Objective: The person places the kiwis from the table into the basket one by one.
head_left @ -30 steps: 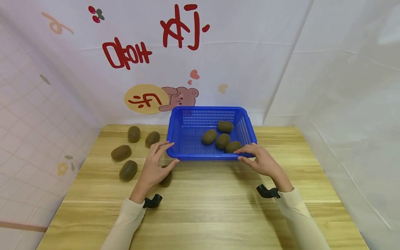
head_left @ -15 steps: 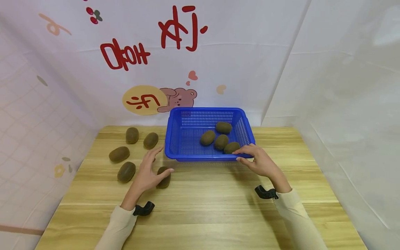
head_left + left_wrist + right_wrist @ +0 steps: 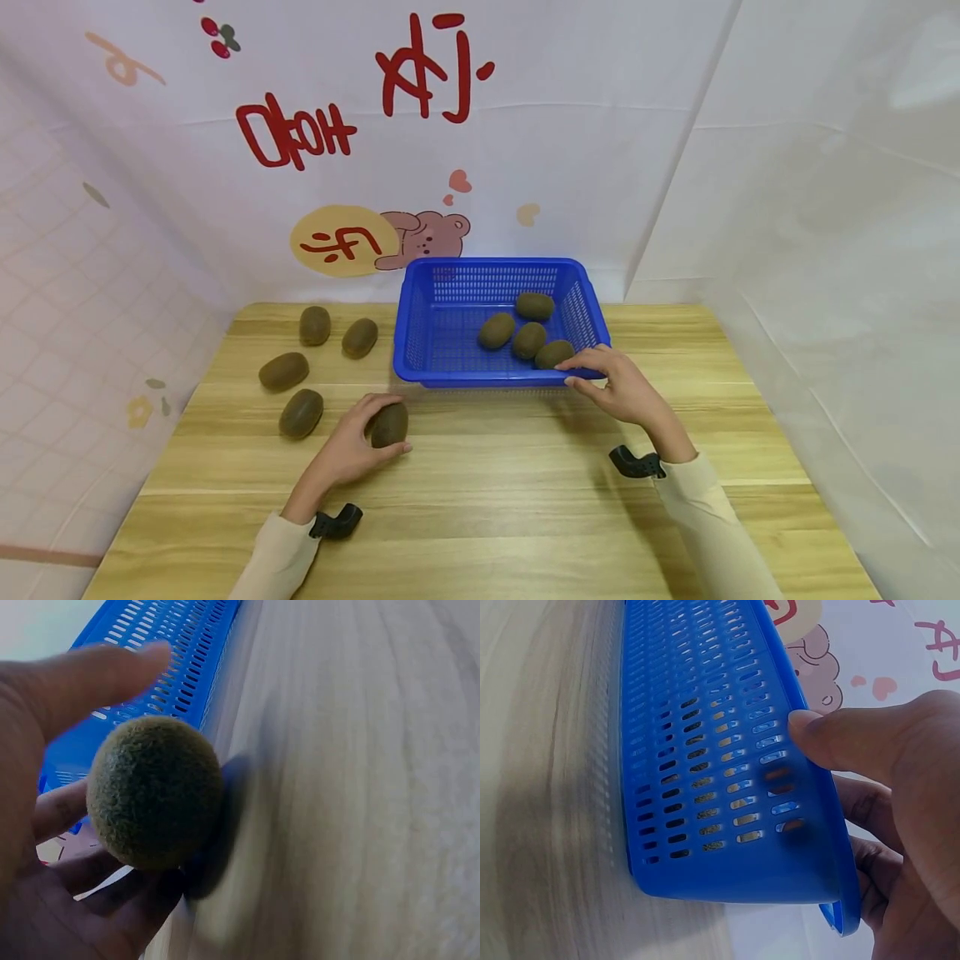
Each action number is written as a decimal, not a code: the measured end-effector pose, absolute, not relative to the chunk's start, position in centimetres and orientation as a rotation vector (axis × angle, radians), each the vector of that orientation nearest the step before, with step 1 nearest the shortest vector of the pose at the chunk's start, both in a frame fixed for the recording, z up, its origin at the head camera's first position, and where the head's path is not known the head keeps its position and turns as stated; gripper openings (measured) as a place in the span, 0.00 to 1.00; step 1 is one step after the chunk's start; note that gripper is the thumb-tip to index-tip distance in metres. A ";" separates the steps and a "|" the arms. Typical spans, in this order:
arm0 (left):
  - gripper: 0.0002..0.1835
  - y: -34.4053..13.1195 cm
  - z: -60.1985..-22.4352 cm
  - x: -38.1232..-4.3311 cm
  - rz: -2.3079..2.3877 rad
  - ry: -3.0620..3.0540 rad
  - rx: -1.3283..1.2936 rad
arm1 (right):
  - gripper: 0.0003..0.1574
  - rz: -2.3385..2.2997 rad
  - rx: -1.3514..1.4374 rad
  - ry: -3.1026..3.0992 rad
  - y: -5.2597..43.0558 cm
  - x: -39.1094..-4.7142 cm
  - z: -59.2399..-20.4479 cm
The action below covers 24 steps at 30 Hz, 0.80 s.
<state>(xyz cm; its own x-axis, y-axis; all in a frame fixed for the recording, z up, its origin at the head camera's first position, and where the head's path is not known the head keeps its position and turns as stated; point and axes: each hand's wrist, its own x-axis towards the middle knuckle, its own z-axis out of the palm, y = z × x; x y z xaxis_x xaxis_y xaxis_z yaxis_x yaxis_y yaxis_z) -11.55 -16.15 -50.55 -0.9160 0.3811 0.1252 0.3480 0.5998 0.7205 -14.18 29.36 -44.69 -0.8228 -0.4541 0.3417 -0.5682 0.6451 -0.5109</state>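
In the head view my left hand [image 3: 356,442] is at a brown kiwi [image 3: 390,426] on the table, in front of the blue basket's left corner. Its fingers curl round the far side of the fruit, and the thumb stretches along the near side. Seen from the left wrist, the fuzzy end of this kiwi [image 3: 156,793] sits among the fingers, with the thumb held out above it. My right hand [image 3: 622,387] pinches the front rim of the blue plastic basket [image 3: 495,377] near its right corner, thumb outside, fingers inside. Several kiwis [image 3: 529,341] lie in the basket's right half.
Several more kiwis [image 3: 284,371] lie loose on the left of the wooden table [image 3: 510,500]. Behind the basket hangs a white printed cloth [image 3: 570,150], and pale sheets close in both sides. A black wrist mount [image 3: 636,462] sits on each forearm.
My left hand has let go of the basket's left front corner and come down and nearer to the kiwi in front, closing round it. The right hand keeps its hold on the rim.
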 end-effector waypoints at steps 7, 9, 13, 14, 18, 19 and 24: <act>0.37 -16.4 -50.7 -11.4 1.296 2.748 0.643 | 0.13 0.934 0.838 -2.682 29.2 -14.1 -44.8; 0.36 -16.5 -50.7 -11.3 1.312 2.745 0.645 | 0.13 0.939 0.832 -2.688 29.2 -14.0 -44.7; 0.36 -16.4 -50.6 -11.3 1.352 2.725 0.632 | 0.13 0.933 0.826 -2.692 29.3 -14.0 -44.8; 0.35 -16.4 -50.6 -11.2 1.366 2.716 0.623 | 0.13 0.929 0.826 -2.692 29.4 -14.0 -44.8; 0.36 -16.6 -50.5 -11.2 1.422 2.700 0.584 | 0.14 0.935 0.822 -2.693 29.4 -14.0 -44.9; 0.36 -16.6 -50.4 -11.2 1.436 2.697 0.578 | 0.14 0.937 0.822 -2.692 29.4 -14.0 -44.8; 0.35 -16.9 -49.7 -11.5 1.506 2.690 0.590 | 0.14 0.929 0.821 -2.691 29.4 -14.0 -44.8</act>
